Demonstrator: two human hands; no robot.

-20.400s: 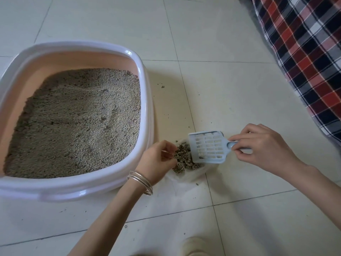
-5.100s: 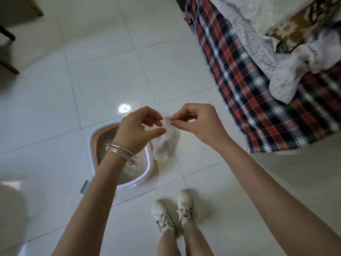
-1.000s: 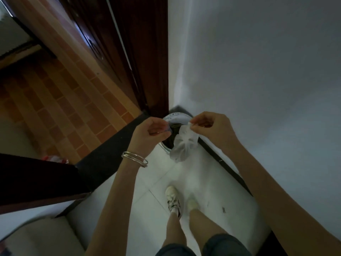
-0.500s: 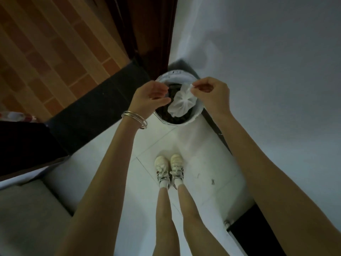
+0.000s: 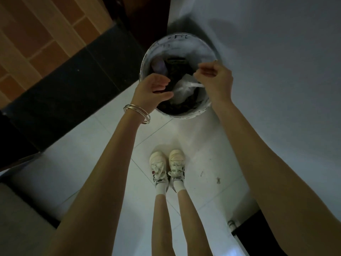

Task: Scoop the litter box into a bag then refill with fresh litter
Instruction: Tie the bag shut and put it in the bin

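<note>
A dim corner: brick-patterned floor (image 5: 42,39) at far left, pale tiles underfoot, a grey wall at right. The left hand (image 5: 154,91) hovers over the near-left rim of the bin (image 5: 186,43), fingers loosely curled and holding nothing I can make out. The small clear bag (image 5: 181,91) hangs inside the bin's mouth, its twisted neck up and to the right, its belly sagging down-left. It looks soft, thin and light but bottom-heavy with clumps, best held at the gathered neck. The right hand (image 5: 215,78) pinches that neck between thumb and fingers, above the bin's right rim.
</note>
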